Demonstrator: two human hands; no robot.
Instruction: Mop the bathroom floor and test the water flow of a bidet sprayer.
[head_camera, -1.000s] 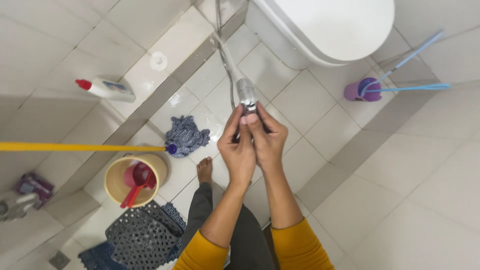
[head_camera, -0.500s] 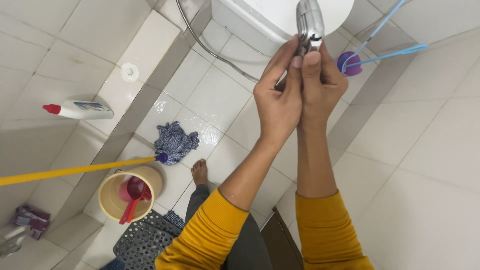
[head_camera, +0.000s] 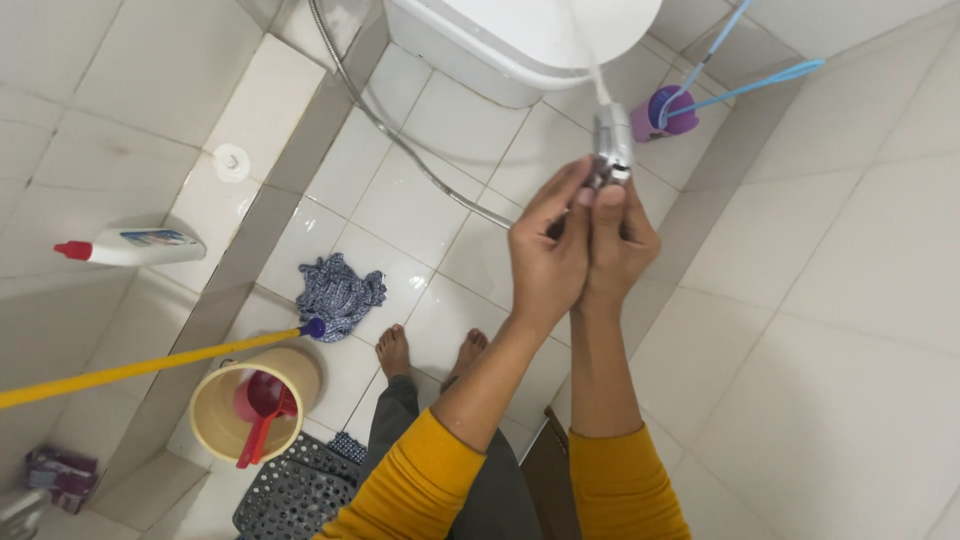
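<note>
A white toilet (head_camera: 520, 40) is sitting at the top, with a purple brush holder (head_camera: 664, 112) standing just beside it, two blue handles sticking out toward the right. Over on the left ledge a white bottle with a red cap (head_camera: 130, 246) is lying on its side, while a mop (head_camera: 340, 296) on a yellow pole is resting its blue-grey head on the wet floor tiles (head_camera: 400, 200). Below it a cream bucket (head_camera: 245, 405) is holding a red scoop (head_camera: 262, 410), and a dark dotted mat (head_camera: 295, 495) is lying just beside it.

Yellow mop handle (head_camera: 140, 367), chrome sprayer (head_camera: 612, 145)
</note>
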